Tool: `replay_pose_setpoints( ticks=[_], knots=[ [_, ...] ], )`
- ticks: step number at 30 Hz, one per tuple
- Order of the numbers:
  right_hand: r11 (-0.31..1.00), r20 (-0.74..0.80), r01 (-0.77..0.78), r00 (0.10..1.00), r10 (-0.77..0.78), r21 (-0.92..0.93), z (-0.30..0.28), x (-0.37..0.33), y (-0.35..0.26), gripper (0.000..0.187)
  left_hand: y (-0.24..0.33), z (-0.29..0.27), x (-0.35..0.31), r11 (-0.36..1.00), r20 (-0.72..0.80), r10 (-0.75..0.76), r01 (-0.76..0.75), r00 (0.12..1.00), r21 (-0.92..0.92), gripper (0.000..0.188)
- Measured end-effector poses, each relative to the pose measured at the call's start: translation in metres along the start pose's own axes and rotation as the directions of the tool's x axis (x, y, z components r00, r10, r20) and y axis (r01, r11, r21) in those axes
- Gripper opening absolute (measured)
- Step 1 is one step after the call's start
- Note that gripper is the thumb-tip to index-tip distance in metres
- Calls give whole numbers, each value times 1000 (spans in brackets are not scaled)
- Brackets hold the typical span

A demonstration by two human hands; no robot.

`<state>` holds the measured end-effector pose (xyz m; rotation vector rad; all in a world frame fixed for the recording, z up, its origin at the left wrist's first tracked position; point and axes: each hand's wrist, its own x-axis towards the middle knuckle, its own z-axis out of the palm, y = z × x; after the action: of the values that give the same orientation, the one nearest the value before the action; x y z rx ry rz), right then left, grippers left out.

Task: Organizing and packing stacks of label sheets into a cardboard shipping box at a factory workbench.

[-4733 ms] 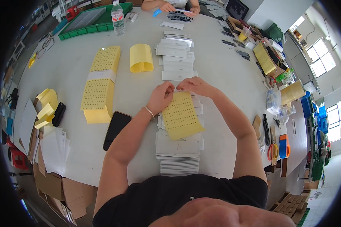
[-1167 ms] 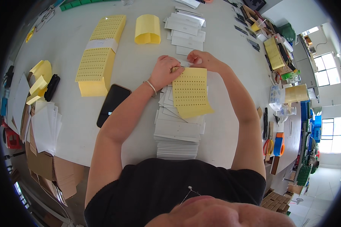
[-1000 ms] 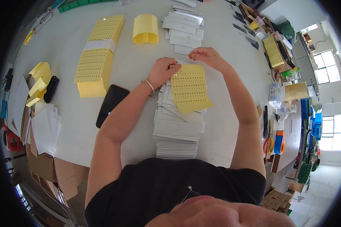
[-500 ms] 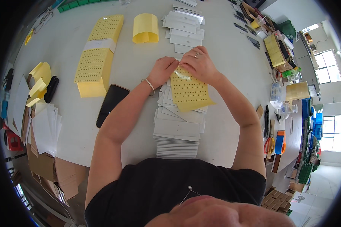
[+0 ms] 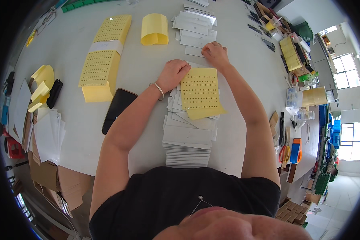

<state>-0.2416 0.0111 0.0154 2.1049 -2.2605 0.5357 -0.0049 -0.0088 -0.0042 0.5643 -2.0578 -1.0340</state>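
A yellow sheet [image 5: 200,92] with rows of small dark marks lies over the white cards, its lower right corner curling up. My left hand [image 5: 174,73] is closed at the sheet's upper left corner, with a bracelet on its wrist. Farther up, my right hand [image 5: 216,54] has its fingers pinched together at the lower edge of a white card [image 5: 194,51]; whatever is between its fingertips is too small to make out. Overlapping white cards [image 5: 196,30] run away from me in a column. Nearer my body stands a tight row of white cards [image 5: 187,157].
Left of my left arm are a black phone [image 5: 118,110] and a thick stack of yellow sheets [image 5: 98,66] with a white band. A curled yellow sheet [image 5: 155,28] stands beyond my left hand. Scissors [image 5: 284,154] and blue-orange tape [image 5: 296,151] lie at the right.
My right hand has left the yellow sheet's top edge and moved away and to the right, to the white card. The sheet now lies straighter; my left hand stays at its corner.
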Motion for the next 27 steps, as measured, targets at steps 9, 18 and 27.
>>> replay_pose_setpoints(
  ticks=[9, 18, 27],
  knots=[
    [968, 45, 181, 980, -192, 173, -13, -25, 13, 19, -2, 4, -1, 981, -50, 174, -169, 983, 94, 23],
    [851, 235, 108, 937, -260, 514, -25, -40, 9, 19, 0, -4, 1, 999, -67, 14, -17, 998, -42, 25],
    [902, 203, 211, 931, -302, 376, -59, -23, -53, 24, -5, -1, 1, 945, 5, -245, 240, 969, -223, 31]
  ],
)
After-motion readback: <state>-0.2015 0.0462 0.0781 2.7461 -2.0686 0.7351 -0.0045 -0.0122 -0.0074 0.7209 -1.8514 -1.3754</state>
